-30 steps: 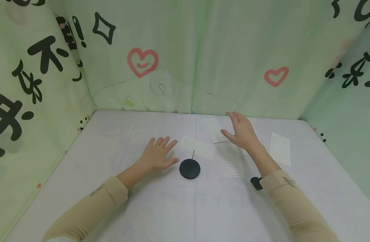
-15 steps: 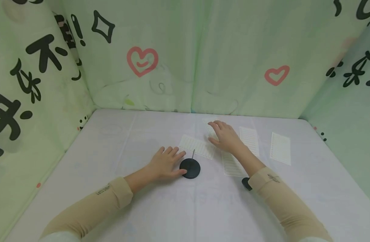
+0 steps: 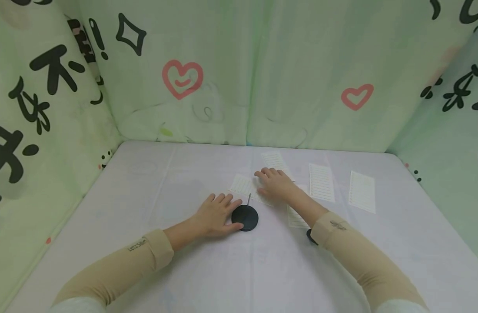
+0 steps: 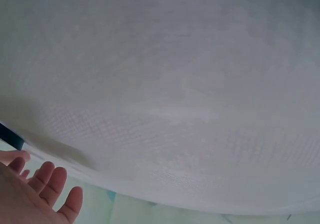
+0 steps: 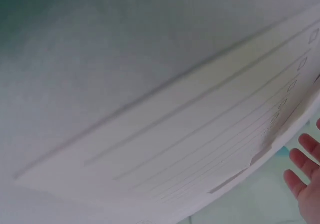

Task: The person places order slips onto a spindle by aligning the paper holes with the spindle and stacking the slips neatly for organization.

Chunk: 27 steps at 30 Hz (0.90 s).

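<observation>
Released grip on both sides: fingers straight, nothing grasped. Left hand (image 3: 215,215) flat on the surface (image 3: 153,200), fingertips touching the left rim of the black round base (image 3: 245,217), from whose middle rises a thin upright spike (image 3: 249,199). Right hand (image 3: 275,186) palm down, fingers spread over the lined paper slip (image 3: 242,186) just behind the base, pressing on it, thumb toward the spike. Slip flat on the surface, its right part hidden under the hand.

Seen from the left wrist: only the tips of straight fingers (image 4: 50,183) at the lower left, over pale cloth, with a dark edge at the left border. Seen from the right wrist: a lined slip close up and blurred, with fingertips (image 5: 305,166) at the right edge.

Further out: a second slip (image 3: 275,160) behind the right hand, a third (image 3: 296,215) partly beneath the right forearm, a fourth (image 3: 321,182) to the right, a fifth (image 3: 362,191) nearer the right edge. Beige sleeves (image 3: 356,256) on both forearms, a small black device (image 3: 310,237) under the right wrist. Around the surface on three sides, pale green cloth walls (image 3: 239,78) printed with red hearts and black characters.
</observation>
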{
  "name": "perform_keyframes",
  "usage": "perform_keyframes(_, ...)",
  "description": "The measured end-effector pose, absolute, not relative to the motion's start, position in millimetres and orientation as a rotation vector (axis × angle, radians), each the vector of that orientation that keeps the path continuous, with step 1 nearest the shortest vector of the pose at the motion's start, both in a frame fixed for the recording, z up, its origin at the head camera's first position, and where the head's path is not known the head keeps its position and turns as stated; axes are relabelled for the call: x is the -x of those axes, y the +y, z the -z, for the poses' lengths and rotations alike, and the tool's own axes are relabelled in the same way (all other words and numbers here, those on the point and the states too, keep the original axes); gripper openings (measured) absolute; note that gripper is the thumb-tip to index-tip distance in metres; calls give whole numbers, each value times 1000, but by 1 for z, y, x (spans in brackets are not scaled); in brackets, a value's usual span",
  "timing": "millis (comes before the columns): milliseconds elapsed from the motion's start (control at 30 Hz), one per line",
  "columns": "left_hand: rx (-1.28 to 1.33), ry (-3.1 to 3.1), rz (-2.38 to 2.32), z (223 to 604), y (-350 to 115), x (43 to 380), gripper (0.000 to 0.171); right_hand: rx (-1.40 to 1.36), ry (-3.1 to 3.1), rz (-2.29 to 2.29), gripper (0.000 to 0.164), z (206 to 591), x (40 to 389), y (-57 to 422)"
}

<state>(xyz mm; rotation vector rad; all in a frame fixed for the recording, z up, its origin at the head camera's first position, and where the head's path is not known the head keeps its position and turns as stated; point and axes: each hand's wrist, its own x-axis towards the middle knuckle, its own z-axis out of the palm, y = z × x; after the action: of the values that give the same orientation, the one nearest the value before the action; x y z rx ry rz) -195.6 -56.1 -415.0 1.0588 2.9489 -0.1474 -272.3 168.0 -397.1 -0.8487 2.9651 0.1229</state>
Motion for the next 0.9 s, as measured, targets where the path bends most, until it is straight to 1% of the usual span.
perform_keyframes(433,-1033,2931,154,420,-55,196,69,747,2867,-221,46,400,276,150)
perform_keyframes(700,-1041,2934,186,417,-55,193,70,700,2833,-184,50,397,281,141)
perform_keyframes(900,-1014,2922,226,423,-53,196,70,628,2803,-129,54,393,285,136)
